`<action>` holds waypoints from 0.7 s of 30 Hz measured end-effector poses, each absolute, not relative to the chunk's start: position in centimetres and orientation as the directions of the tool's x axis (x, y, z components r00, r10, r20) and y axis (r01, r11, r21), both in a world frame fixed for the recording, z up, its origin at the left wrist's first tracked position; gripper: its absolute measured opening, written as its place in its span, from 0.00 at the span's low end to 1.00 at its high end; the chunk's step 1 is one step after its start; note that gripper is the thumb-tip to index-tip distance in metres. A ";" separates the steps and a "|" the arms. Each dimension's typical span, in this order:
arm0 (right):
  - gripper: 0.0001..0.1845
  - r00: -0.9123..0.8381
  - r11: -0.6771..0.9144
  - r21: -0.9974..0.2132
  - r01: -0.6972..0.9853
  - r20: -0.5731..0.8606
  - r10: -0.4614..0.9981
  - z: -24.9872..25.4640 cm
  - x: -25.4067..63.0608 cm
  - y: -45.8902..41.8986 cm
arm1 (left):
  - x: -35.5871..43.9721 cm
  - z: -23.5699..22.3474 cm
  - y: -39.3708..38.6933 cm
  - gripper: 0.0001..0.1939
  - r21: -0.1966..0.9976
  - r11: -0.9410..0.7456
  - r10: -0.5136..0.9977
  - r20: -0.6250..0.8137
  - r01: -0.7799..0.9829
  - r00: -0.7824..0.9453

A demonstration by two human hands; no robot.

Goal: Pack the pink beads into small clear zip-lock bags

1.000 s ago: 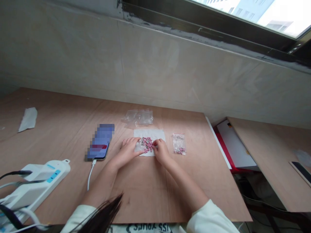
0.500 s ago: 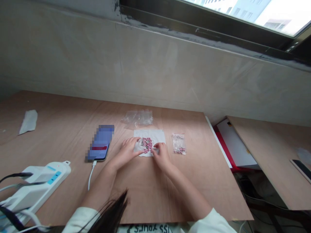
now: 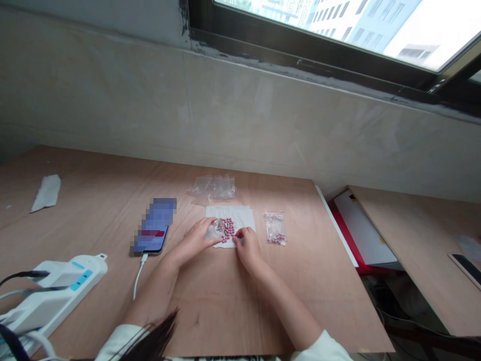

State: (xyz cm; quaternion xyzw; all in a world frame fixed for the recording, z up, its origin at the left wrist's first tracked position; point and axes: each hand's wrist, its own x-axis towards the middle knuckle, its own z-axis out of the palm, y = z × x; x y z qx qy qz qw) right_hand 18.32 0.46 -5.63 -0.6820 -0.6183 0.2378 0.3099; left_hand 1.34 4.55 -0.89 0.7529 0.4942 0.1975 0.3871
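Left hand (image 3: 195, 241): fingers spread, curved over a clear bag (image 3: 215, 229).
Right hand (image 3: 248, 249): fingertips (image 3: 239, 236) pressed together at the beads; whether they pinch one is too small to tell.
Pink beads (image 3: 227, 229): heaped between the hands on white paper (image 3: 244, 216).
Beyond: filled bag (image 3: 275, 228) right of the paper; flat bags (image 3: 214, 187) behind it.

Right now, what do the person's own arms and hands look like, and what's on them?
Both arms come out of loose off-white long sleeves, the left sleeve and the right sleeve. Below the sleeves the forearms, the left hand and the right hand are bare: no gloves, and no watch or bracelet shows.
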 end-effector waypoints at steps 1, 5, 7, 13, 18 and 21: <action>0.03 0.127 -0.043 -0.722 0.691 0.063 0.990 -5.6 18.4 0.5 | 1.4 -0.8 4.7 0.25 0.788 -0.208 0.898 -0.081 0.579 0.432; 0.03 0.141 -0.038 -0.748 0.663 0.075 0.987 -5.6 18.5 0.6 | 1.5 -0.9 4.9 0.26 0.810 -0.196 0.906 -0.065 0.552 0.418; 0.03 0.146 -0.034 -0.756 0.654 0.083 0.986 -5.7 18.5 0.5 | 1.5 -1.1 4.7 0.26 0.817 -0.189 0.911 -0.062 0.545 0.408; 0.02 0.170 -0.043 -0.774 0.631 0.083 0.982 -6.0 18.8 0.3 | 1.3 -1.2 4.0 0.25 0.840 -0.166 0.926 -0.047 0.517 0.374; 0.07 0.158 -0.037 -0.863 0.503 0.050 0.986 -3.4 17.9 0.0 | 2.0 -0.5 3.7 0.25 0.894 -0.069 0.950 -0.076 0.442 0.302; 0.14 0.016 -0.002 -0.920 0.392 0.004 1.000 -1.6 16.9 0.0 | 3.0 0.0 3.9 0.24 0.927 0.003 0.951 -0.118 0.375 0.285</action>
